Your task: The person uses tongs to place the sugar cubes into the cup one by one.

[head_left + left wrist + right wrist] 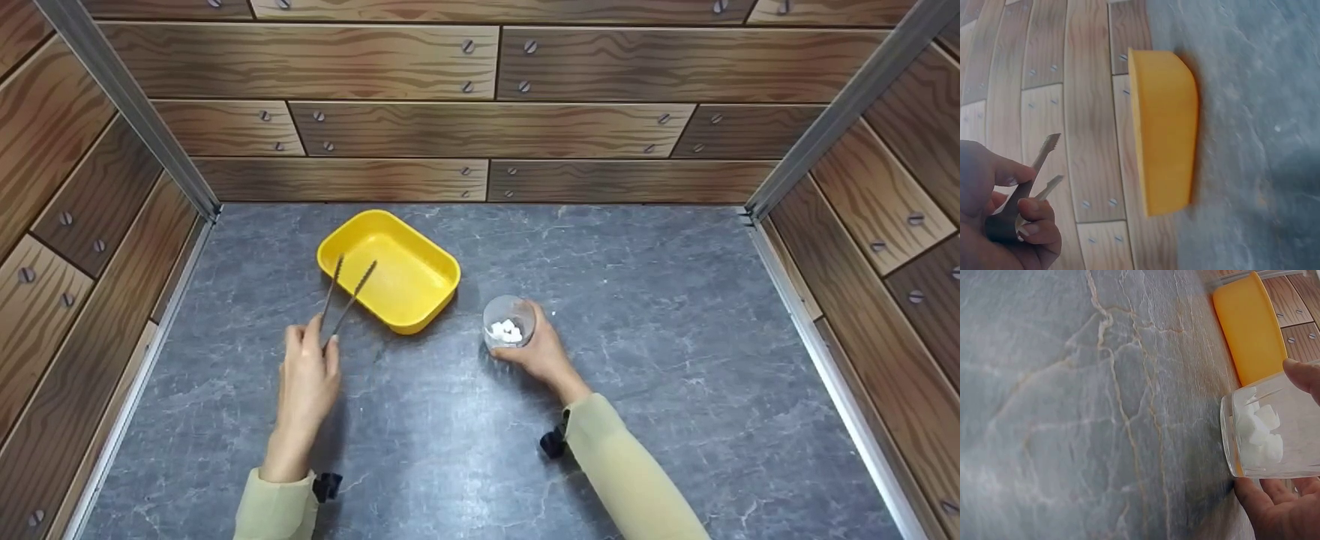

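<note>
My left hand (307, 371) grips metal tongs (1013, 208) with serrated tips. In the head view the tong arms are spread, and their tips reach over the near left rim of a yellow tray (442, 281). My right hand (546, 352) holds a clear glass (517, 306) round its side, to the right of the tray. Several white cubes (1261, 433) lie at the bottom of the glass. Whether the glass base touches the grey surface, I cannot tell. Between the tong tips nothing shows.
A grey marbled tabletop (450, 450) lies under everything. Wood-patterned panels (480, 127) stand at the back and on both sides, with metal strips along the corners. A tiny white crumb (553, 313) lies behind my right hand.
</note>
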Action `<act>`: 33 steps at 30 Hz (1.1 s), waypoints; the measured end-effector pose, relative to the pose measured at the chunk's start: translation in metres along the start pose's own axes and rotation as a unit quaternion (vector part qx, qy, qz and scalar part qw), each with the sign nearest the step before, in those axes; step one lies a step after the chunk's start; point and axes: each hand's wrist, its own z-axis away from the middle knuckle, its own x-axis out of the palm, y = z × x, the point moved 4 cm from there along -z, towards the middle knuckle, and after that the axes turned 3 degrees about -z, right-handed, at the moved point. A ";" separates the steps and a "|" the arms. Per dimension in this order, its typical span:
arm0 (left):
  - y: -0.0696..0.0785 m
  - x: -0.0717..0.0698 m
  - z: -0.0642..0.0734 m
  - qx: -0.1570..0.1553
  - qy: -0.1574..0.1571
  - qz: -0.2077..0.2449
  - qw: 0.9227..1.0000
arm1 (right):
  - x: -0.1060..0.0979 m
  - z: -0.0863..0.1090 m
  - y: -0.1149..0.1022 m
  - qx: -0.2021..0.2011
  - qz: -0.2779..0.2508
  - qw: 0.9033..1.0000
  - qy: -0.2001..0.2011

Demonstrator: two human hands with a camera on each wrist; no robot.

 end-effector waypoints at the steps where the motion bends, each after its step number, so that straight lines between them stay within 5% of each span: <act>1: -0.004 0.000 0.000 -0.006 0.001 -0.003 1.000 | 0.000 0.000 0.000 0.000 -0.001 1.000 0.000; 21: -0.064 0.013 0.009 -0.157 -0.004 -0.059 0.986 | 0.001 0.000 -0.001 -0.012 0.000 1.000 0.005; 33: -0.080 0.024 0.007 -0.192 -0.078 -0.086 0.974 | 0.000 0.000 0.000 -0.020 -0.012 1.000 0.016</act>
